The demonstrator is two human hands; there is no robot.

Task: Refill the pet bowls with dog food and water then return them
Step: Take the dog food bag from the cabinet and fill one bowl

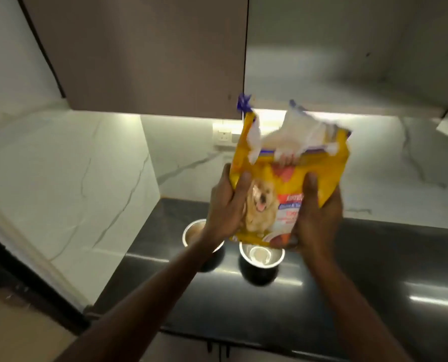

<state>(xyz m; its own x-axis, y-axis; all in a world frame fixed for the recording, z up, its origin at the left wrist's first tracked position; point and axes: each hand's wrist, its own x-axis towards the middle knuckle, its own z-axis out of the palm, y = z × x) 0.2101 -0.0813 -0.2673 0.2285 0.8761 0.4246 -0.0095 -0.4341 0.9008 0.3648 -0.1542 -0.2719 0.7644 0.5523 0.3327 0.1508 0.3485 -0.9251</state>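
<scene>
A yellow dog food bag (275, 194) with a puppy picture is held upright in the air above the dark counter, its torn white top open. My left hand (226, 207) grips its left edge and my right hand (317, 220) grips its right side and bottom corner. Two steel pet bowls stand on the counter under the bag. The left bowl (191, 232) is partly hidden by my left wrist. The right bowl (262, 256) shows a pale reflection inside; I cannot tell what either bowl holds.
The dark glossy counter (361, 283) runs to the right and ends at a front edge near me. White marble walls stand behind and to the left. A wall cabinet (144, 53) hangs just above the bag. A wall socket (224, 135) sits behind the bag.
</scene>
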